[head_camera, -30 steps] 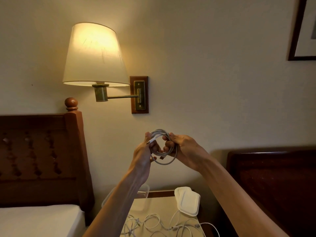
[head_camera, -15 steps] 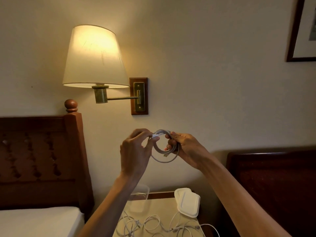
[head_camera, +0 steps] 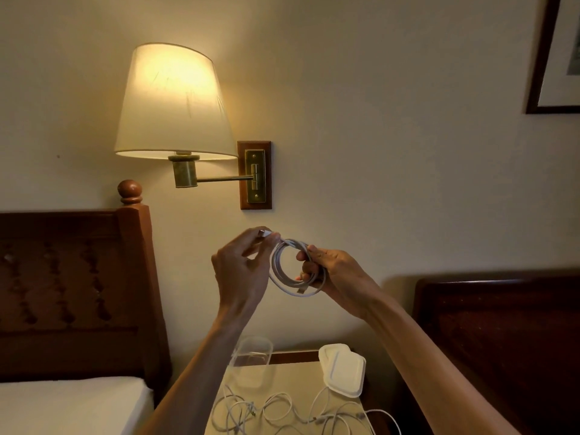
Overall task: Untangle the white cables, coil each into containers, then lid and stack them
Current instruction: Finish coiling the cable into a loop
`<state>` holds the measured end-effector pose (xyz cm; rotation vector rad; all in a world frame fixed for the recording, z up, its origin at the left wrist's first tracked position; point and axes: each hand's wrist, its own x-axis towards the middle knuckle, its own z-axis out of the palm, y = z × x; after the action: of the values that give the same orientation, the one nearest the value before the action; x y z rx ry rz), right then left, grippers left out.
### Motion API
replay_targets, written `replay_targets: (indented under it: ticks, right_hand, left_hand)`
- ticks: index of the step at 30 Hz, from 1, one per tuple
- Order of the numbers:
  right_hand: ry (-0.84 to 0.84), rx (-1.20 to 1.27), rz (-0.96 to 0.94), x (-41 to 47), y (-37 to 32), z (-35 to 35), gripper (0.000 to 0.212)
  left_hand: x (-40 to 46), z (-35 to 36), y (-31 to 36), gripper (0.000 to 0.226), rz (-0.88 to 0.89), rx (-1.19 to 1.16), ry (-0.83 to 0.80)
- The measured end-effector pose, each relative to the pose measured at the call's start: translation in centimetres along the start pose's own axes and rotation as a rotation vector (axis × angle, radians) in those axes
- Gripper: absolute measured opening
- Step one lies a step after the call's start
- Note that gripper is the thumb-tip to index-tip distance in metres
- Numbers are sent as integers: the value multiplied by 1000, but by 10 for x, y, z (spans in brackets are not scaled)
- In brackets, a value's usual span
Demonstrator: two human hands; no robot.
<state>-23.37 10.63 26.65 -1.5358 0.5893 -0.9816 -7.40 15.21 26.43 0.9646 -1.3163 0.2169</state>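
Coil held mid-air, ring facing camera. Right hand grips coil's 3 o'clock side, fingers through ring. Left hand pinches plug end at 11 o'clock. Container open, at 6 o'clock, nearer left arm.

Bedroom: headboard, wall lamp, nightstand

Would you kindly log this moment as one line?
left hand: pinches connector | right hand: grips coiled white cable | container: open
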Motion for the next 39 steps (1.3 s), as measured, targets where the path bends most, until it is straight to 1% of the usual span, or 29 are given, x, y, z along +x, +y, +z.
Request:
replay_targets:
  ticks: [2,5,7,10,12,14,16,18,20,22,23,25,27,30,33,36,37,38,39]
  right_hand:
    - [-2,-24,-7,2,-1,1,37]
    - [-7,-47,-3,0,2,-5,36]
    - [-3,-10,0,-3,9,-8,36]
    - [58,6,-50,-3,9,-10,37]
    - [113,26,-92,0,5,-13,39]
    - [131,93,-93,2,2,-18,41]
    - [129,127,-75,3,1,-21,42]
    - [115,113,-47,4,0,-20,42]
    - [87,87,-9,4,-2,-16,42]
    - [54,89,27,4,-4,-11,42]
    - [40,103,42,3,-5,-9,41]
    - [24,129,61,1,-6,-5,40]
    - [28,115,71,0,-7,-1,40]
    - [62,75,59,0,-5,3,40]
    - [110,26,35,2,-5,3,39]
    - [175,-30,18,4,-4,0,38]
    - [193,-67,11,5,-2,-1,38]
    - [204,-91,6,6,-1,-2,39]
    - [211,-101,0,6,0,-2,39]
  left_hand:
    - [2,-1,-1,13,-59,-78,18]
    - [8,-8,-1,20,-243,-276,86]
    - [13,-14,-1,23,-308,-371,119]
    - [11,-16,-3,18,-443,-477,116]
    - [6,-20,-13,16,-552,-540,33]
    - [-1,-28,-28,17,-621,-581,-115]
    - [-11,-32,-42,17,-616,-514,-240]
    - [-20,-28,-48,14,-517,-317,-346]
    - [-25,-22,-51,10,-426,-131,-423]
    - [-22,-17,-50,7,-432,-49,-472]
    - [-20,-15,-47,6,-505,-101,-481]
    - [-16,-8,-36,11,-718,-336,-489]
    - [-13,-2,-25,18,-870,-566,-516]
    - [-15,4,-18,23,-985,-787,-545]
    - [-20,7,-14,23,-1037,-930,-634]
    - [-22,7,-14,30,-1151,-1128,-625]
    - [-21,7,-12,37,-1171,-1136,-618]
    - [-22,9,-8,43,-1155,-1060,-606]
    - [-22,11,-3,48,-1110,-927,-593]
